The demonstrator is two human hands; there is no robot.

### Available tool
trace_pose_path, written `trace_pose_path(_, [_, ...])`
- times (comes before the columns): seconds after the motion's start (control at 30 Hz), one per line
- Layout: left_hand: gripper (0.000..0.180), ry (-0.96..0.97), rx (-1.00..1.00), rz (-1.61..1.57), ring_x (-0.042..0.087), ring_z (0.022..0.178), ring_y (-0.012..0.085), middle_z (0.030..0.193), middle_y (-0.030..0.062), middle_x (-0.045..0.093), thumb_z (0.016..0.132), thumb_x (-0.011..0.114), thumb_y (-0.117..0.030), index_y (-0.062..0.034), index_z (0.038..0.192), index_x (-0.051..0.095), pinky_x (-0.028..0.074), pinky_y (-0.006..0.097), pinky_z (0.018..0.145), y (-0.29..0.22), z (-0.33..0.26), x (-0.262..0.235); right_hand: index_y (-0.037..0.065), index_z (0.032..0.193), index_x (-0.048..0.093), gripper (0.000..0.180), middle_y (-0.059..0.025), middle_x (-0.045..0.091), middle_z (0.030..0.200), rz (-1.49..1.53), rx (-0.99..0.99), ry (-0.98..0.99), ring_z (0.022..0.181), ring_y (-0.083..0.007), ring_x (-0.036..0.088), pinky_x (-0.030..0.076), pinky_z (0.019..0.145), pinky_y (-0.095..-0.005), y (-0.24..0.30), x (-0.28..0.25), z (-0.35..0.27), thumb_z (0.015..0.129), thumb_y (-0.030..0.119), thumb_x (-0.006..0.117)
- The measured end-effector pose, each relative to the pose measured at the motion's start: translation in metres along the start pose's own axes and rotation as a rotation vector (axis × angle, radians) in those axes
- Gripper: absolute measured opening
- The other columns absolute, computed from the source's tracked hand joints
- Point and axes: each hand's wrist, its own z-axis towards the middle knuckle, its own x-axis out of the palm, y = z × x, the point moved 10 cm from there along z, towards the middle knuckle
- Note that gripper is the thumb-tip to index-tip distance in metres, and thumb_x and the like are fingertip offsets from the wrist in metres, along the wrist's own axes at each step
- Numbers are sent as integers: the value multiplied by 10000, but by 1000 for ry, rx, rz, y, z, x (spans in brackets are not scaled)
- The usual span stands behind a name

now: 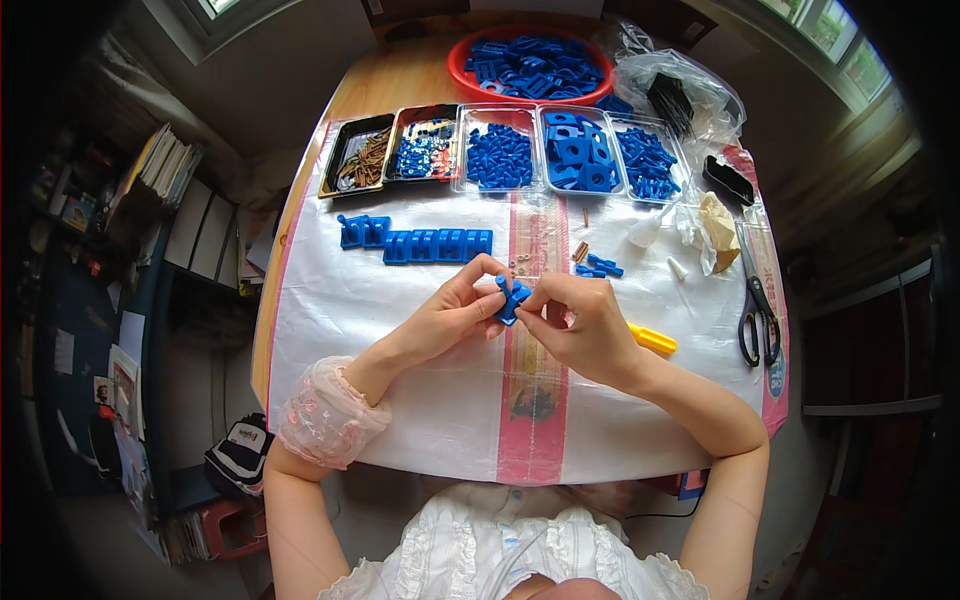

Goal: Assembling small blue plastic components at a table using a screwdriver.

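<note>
Between the fingers of my left hand point(462, 306) is a small blue plastic part point(511, 297) with a round-ended peg sticking up. My right hand point(583, 318) meets it from the other side, thumb and forefinger pinched together at its edge. Whatever tiny piece that pinch may hold is hidden. Just beyond my hands lie several small pale rings point(520, 266), a few copper-coloured pins point(580, 252) and loose blue pegs point(603, 267). A yellow handle point(653, 339) pokes out beside my right wrist. To the left, blue plastic parts point(438, 247) stand in a row, with blue pegged parts point(364, 232) alongside.
Across the table stand black trays point(327, 183) and clear trays point(459, 185) of brown pins and blue pieces. Behind them is a red basin point(456, 72) full of blue parts. Black scissors point(752, 318), a white cone point(677, 268) and crumpled paper point(718, 235) lie on the right.
</note>
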Motion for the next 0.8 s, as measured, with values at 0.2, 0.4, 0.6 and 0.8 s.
trace_pose_path(0.2, [150, -11, -4, 35, 516, 805, 65, 1013, 41, 633, 1107, 505, -156, -133, 1254, 480, 414, 200, 717, 2, 0, -2, 19, 820, 609, 152, -66, 616, 725, -10, -71, 21, 581, -141, 591, 450, 524, -289, 1, 4, -1, 834, -34, 751])
trace_pose_path(0.4, [135, -33, -43, 29, 510, 769, 57, 975, 32, 626, 1104, 512, -151, -130, 1236, 493, 403, 198, 702, 6, 0, -5, 29, 842, 601, 160, -53, 602, 748, -45, -150, 46, 592, -134, 580, 449, 530, -286, 3, 8, -3, 848, -45, 742])
trace_pose_path(0.6, [140, -106, -56, 49, 512, 764, 56, 970, 29, 626, 1110, 503, -159, -136, 1246, 481, 397, 190, 699, 5, 0, -10, 23, 916, 618, 157, -80, 639, 762, -29, -61, 41, 606, -175, 605, 476, 557, -307, -5, 6, 0, 850, -13, 756])
trace_pose_path(0.8, [149, -44, 5, -182, 521, 780, 61, 991, 33, 630, 1114, 497, -183, -139, 1251, 456, 403, 198, 698, -3, 1, -4, 24, 979, 645, 184, -60, 662, 771, 26, 29, -6, 594, -141, 589, 483, 557, -291, 2, 0, 1, 868, 63, 787])
